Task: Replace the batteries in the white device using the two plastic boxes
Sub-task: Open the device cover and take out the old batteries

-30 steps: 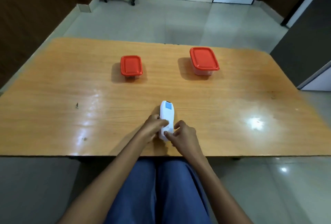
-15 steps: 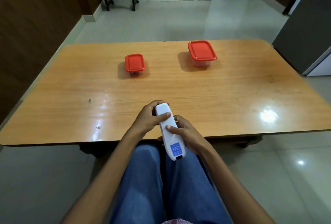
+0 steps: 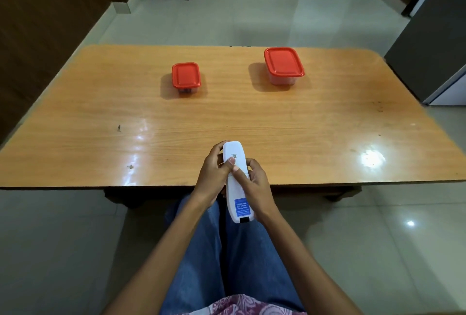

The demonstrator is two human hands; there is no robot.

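Grips the white device in both hands, back face up, above the near edge of the table and the lap, with the blue label at the end nearest the body. No longer lies flat on the tabletop with the blue end pointing away, as a second ago: now lifted clear and turned end for end.

Curls the left hand round the far half from the left, fingers behind the casing, left thumb laid across the back just below the small barcode sticker. Clamps the right hand round the middle from the right, right thumb touching the other thumb tip. Sets both thumbs together on the back, where half a second ago one sat at the far tip and the other lower down.

Reads as lining up to push off the battery cover. Shows no seam clearly, so cannot tell where the cover ends. Nothing opened yet, no batteries in view.

Farther out, leaves both plastic boxes as before: small red-lidded box left of centre, larger red-lidded box to its right and well apart, lids on. Shows something dark through the small one's wall, too small to name. Puts the whole swap ahead, starting with the cover
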